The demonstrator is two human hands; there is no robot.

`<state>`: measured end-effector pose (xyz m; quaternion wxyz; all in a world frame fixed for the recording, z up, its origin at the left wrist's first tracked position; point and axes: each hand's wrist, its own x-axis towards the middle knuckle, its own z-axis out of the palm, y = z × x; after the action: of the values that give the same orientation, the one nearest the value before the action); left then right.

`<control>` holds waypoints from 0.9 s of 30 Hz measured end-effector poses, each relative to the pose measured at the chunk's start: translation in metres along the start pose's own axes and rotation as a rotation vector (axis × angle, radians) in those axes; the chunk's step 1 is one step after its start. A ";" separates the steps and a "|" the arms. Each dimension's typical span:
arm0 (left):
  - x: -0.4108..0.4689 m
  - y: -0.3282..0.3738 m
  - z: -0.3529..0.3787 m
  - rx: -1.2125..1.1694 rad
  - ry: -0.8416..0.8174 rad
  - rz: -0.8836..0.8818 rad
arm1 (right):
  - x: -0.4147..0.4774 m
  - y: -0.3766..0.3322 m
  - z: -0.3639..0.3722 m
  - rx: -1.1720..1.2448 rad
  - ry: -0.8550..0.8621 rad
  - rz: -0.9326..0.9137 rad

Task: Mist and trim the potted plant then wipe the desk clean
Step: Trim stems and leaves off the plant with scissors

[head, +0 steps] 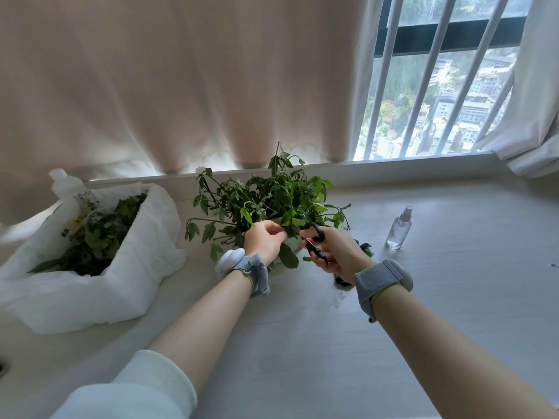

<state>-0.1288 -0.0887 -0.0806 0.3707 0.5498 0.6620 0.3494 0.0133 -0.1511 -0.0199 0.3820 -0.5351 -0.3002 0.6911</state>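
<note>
Potted plant (272, 198): green, drooping foliage in a white pot, standing on the desk (302, 343) directly beyond both grips and touched by them.
- White sleeve (145, 385): on the left forearm, nearest the camera.
- Grey wrist bands (381, 279): one strapped just behind each grip.
- Left grip (264, 241): fingertips pinched together on a leafy stem (291, 221) at the plant's near edge.
- Right grip (335, 252): fingers clamped through the handles of black scissors (316, 240); the blades point at the pinched stem, their tips hidden among the leaves.
- Spray bottle (399, 231): clear, upright, right of the right grip, apart from it.
- White plastic bag (145, 237): left of the left grip, mouth open, holding cut leaves (99, 237); a plastic bottle (65, 189) stands at its far side.
- Curtain (181, 86): beige, hanging beyond the plant.
- Window (438, 86): barred, beyond the right grip.
</note>
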 end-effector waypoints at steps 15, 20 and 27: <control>0.000 0.001 -0.008 -0.194 -0.133 -0.175 | 0.017 0.004 0.001 -0.075 -0.033 0.059; -0.002 -0.001 -0.010 -0.167 -0.124 -0.181 | 0.018 0.007 0.002 -0.044 -0.023 0.029; -0.005 -0.004 -0.016 -0.090 -0.150 -0.232 | 0.016 0.012 0.001 -0.312 0.058 -0.025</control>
<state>-0.1440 -0.0950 -0.0755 0.4811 0.4769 0.6754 0.2913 0.0078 -0.1441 -0.0374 0.3114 -0.6037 -0.3994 0.6157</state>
